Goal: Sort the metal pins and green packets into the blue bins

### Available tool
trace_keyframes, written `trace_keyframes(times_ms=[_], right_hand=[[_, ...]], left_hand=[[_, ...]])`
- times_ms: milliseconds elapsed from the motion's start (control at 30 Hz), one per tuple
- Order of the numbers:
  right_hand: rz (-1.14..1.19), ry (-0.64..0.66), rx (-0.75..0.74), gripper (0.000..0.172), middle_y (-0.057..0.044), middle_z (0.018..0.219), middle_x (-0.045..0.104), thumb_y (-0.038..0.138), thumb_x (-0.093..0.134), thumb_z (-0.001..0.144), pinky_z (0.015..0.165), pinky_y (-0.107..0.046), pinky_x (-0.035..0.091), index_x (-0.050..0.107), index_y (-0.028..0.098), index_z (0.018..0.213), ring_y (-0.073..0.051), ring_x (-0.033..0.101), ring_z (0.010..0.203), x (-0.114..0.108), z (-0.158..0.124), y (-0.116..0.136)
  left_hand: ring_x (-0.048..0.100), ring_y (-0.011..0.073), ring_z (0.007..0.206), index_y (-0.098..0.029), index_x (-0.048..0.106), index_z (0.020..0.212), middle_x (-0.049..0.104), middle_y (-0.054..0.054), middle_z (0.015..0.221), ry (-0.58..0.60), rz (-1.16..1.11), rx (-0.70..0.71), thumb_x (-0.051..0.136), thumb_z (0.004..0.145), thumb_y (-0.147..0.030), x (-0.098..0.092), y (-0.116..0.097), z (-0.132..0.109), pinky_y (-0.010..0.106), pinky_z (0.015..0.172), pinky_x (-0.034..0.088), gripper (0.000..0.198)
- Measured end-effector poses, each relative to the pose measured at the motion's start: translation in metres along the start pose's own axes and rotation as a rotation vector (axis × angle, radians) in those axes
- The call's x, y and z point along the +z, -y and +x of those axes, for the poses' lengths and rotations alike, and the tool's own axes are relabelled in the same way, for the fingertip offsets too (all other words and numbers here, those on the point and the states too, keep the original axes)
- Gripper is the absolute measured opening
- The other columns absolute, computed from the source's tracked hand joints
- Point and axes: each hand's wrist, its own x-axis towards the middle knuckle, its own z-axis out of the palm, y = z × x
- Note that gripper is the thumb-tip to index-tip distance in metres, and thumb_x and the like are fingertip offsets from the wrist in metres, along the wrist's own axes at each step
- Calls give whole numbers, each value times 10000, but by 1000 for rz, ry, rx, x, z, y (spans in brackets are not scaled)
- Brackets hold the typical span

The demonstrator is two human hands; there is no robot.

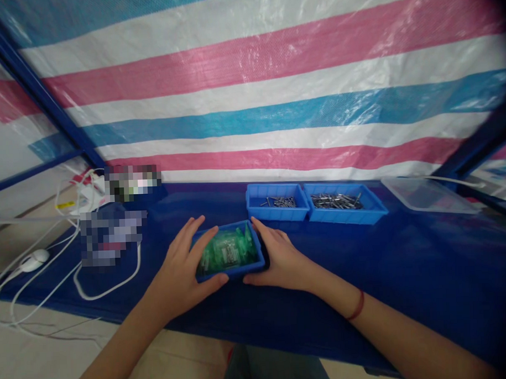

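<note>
A small blue plastic bin (239, 271) filled with green clear-wrapped packets (228, 248) is between my two hands near the table's front edge. My left hand (183, 272) grips its left end, fingers over the far side and thumb at the near left corner. Wrapped around the right end is my right hand (282, 257), with its thumb by the near right corner. Whether the bin rests on the table or is slightly lifted, I cannot tell. Behind it stand two more blue bins, the left bin (279, 213) and the right bin (347, 216), both holding thin shiny metal pieces like screws.
The dark blue table (324, 314) has a translucent plastic lid (430, 197) at the back right. White cables (80, 289) and a white mouse-like object (35, 259) lie at left, near pixelated items. A striped plastic sheet (252, 62) hangs behind, between blue frame posts.
</note>
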Motion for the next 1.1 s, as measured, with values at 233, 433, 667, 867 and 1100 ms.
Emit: trace_keyframes(times_ms=[233,433,667,867,1100], right_hand=[[250,-36,-23,1140,-155,1396,420,455,823,527,1050,-423,357,209,186,1449,-275,442,1263,-19,-5,5],[252,-142,-61,1038,-111,1423,332,391,809,598,1091,-444,322,233,255,1451,-265,394,1297,-53,-22,24],[270,-353,-133,755,-99,1396,358,367,768,671,1025,-449,400,409,306,1333,-301,362,1322,-66,-30,13],[32,-372,-228,734,-112,1339,405,347,758,646,1061,-502,330,471,275,1318,-332,390,1289,-80,-19,19],[-116,-318,-272,749,-108,1312,407,321,736,629,1048,-454,360,456,259,1322,-305,442,1239,-88,-9,26]], left_hand=[[264,328,1394,-242,306,1449,313,120,1507,116,-201,-21,524,871,-486,6,-7,6,561,1133,198,664],[164,314,1431,-235,114,1498,172,132,1553,99,-580,20,413,920,-524,25,-18,14,532,1151,193,712],[204,308,1422,-241,-30,1498,129,144,1563,124,-935,15,443,896,-564,56,-34,42,515,1136,257,831],[291,313,1386,-220,-90,1489,209,183,1527,142,-1029,-8,547,861,-521,64,-37,48,524,1111,290,944],[335,299,1353,-211,120,1484,299,167,1476,96,-911,-28,587,838,-505,63,-35,50,503,1105,309,849]])
